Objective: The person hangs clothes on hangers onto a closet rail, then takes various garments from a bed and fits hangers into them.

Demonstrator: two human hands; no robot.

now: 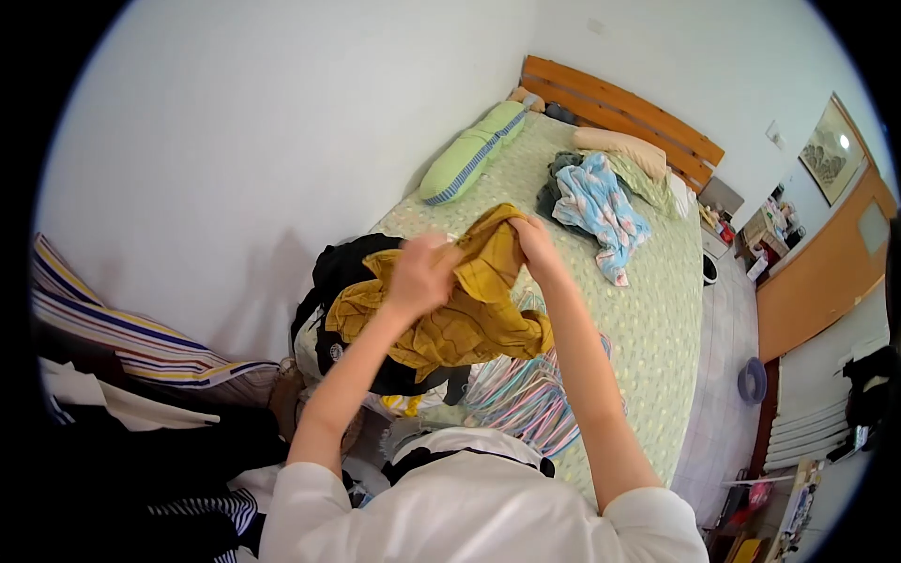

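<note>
A mustard-yellow shirt [441, 324] with thin dark lines is held up over the near part of the bed, its lower part bunched. My right hand [537, 246] grips its raised upper edge, fingers closed on the cloth. My left hand [422, 279] is at the shirt's left side, against the fabric; motion blur smears its fingers, so its hold is unclear. Beneath and left of the shirt lies a heap of black clothing [343, 267]. Just below the shirt, a spread of thin pastel clothes hangers [530, 403] rests on the bed, partly covered by it.
The bed [648, 347] has a pale green patterned cover. Farther back lie a light-blue garment [601, 206], a long green bolster [474, 155] and a peach pillow [619, 145]. Striped fabric [141, 342] and dark clothes are at left. A bluish basin [752, 381] stands on the floor at right.
</note>
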